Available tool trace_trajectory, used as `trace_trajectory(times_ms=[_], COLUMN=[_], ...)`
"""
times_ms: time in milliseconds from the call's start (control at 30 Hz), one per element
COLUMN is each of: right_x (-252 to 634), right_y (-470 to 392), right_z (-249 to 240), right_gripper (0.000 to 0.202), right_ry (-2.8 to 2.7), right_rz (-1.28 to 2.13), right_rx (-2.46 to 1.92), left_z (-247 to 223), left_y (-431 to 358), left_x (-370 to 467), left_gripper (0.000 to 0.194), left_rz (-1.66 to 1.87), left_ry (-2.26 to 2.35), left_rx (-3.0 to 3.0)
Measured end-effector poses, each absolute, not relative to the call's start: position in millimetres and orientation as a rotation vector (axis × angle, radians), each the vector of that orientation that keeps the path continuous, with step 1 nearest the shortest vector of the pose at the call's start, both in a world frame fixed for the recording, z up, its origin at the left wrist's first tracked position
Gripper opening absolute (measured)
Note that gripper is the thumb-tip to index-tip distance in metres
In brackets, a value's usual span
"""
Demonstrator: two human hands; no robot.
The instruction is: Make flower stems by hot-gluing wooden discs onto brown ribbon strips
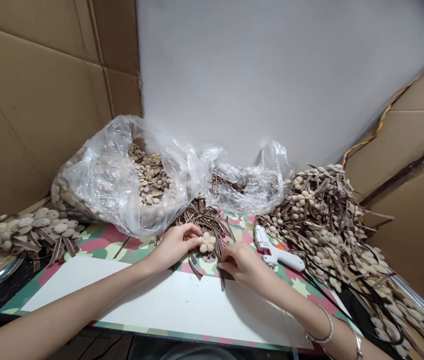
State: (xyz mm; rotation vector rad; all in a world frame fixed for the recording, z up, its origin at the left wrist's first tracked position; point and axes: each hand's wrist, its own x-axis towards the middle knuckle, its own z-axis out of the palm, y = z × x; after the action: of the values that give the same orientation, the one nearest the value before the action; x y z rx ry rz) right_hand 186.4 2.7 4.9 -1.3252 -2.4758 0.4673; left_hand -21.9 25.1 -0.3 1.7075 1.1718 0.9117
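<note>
Near the middle of the table, my left hand pinches the edge of a small beige flower between thumb and fingertips. Just right of the flower, my right hand has its fingers pressed together at a thin brown ribbon that hangs down. Behind the flower lies a loose pile of brown striped ribbons. A white glue gun with an orange trigger rests to the right of my right hand.
A clear plastic bag of beige pieces stands at the back left, another plastic bag behind the ribbons. Flower heaps lie at the left and right. A white sheet covers the front; a black cable runs right.
</note>
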Motion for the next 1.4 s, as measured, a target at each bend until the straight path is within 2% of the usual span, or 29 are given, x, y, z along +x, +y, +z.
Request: trace_trajectory(times_ms=[167,333,467,633,800,967,1067,1400], right_x=[217,231,224,212,210,206,203,196], right_y=[8,10,4,1,5,8,8,4], right_z=[40,63,73,69,57,48,43,32], right_gripper=[0.018,0.017,0.016,0.015,0.013,0.026,0.020,0.018], right_ry=[-2.317,-2.108,-1.948,-1.729,-1.658,-1.606,-1.623,-1.439], right_rz=[0.966,1.140,1.203,1.293,1.377,1.414,1.424,1.444], right_rx=[-1.364,-1.330,-1.201,-1.039,-0.991,-1.032,-1.017,-1.065], left_z=[1,15,32,44,36,32,32,24], left_y=[17,9,0,-5,-5,-6,-4,-2], left_x=[-20,-18,0,25,28,24,24,25], left_gripper=[0.017,0.026,0.044,0.030,0.028,0.024,0.022,0.028], left_rz=[0.917,1.087,0.994,0.823,0.817,0.748,0.695,0.586], left_ry=[1.161,1.178,0.965,0.783,0.797,0.831,0.810,0.707], left_rx=[1.961,2.196,2.226,1.937,1.682,1.592,1.599,1.433])
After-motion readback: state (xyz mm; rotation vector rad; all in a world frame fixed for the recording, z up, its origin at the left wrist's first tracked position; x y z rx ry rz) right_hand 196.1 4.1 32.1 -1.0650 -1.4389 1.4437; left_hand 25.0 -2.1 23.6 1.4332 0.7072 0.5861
